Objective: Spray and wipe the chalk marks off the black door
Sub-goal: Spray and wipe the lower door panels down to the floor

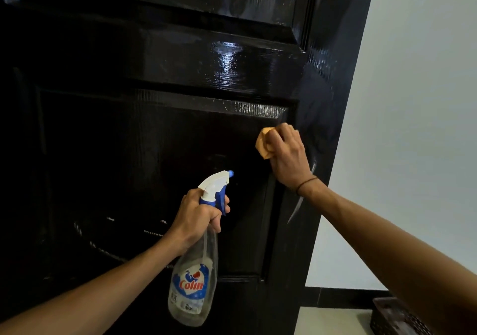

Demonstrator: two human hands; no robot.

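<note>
Item: black door (180, 58), upper panels wet and glossy; chalk marks (124, 234) remain low on the lower panel and by the right edge.
My right hand (286, 154) presses an orange cloth (262, 143) there.
My left hand (198, 213) grips the spray bottle (193, 283), labelled "Colin".

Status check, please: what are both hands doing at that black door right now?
Left hand grips spray bottle. Right hand presses orange cloth on black door. Chalk marks remain low. Nothing blocking.
</note>
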